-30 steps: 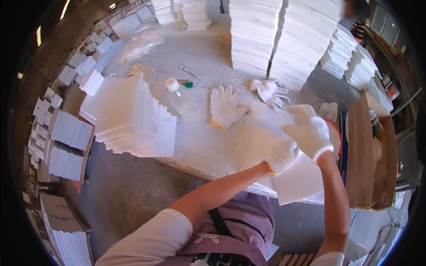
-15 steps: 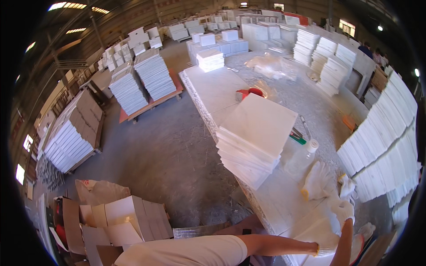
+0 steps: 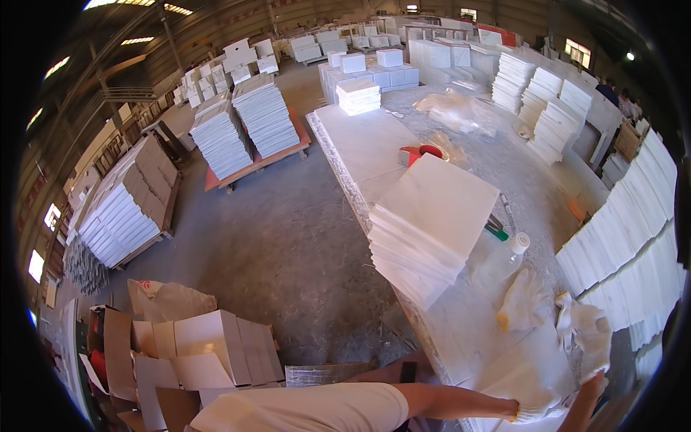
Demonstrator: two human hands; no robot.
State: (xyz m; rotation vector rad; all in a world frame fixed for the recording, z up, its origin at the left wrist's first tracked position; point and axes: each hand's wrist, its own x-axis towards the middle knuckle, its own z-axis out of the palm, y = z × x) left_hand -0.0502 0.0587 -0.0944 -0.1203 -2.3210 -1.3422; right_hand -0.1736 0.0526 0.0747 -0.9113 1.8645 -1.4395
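Note:
Both my hands wear white knit gloves. My left hand [image 3: 538,407] is low over the white slab [image 3: 497,363] at the near end of the workbench; its fingers are blurred, so their grip cannot be told. My right hand [image 3: 594,347] is farther right, against a loose white glove [image 3: 566,317] with a yellow cuff edge. Whether it grips that glove is unclear. Another loose glove [image 3: 522,301] lies to its left. Beyond stand a clear bottle [image 3: 498,263] with a white cap and a fanned stack of white stone tiles [image 3: 435,223]. A green-handled tool [image 3: 497,229] lies beside the stack.
A red tape dispenser [image 3: 421,154] and crumpled plastic film [image 3: 457,109] lie farther along the workbench [image 3: 363,137]. Tall tile stacks [image 3: 630,252] line the right side. Open cardboard boxes [image 3: 205,353] stand at lower left. Palletised tiles [image 3: 265,119] stand across the floor.
My right hand has moved right, from close above my left hand to beside the loose glove. My left hand stays low near the slab. The whole view has shifted slightly.

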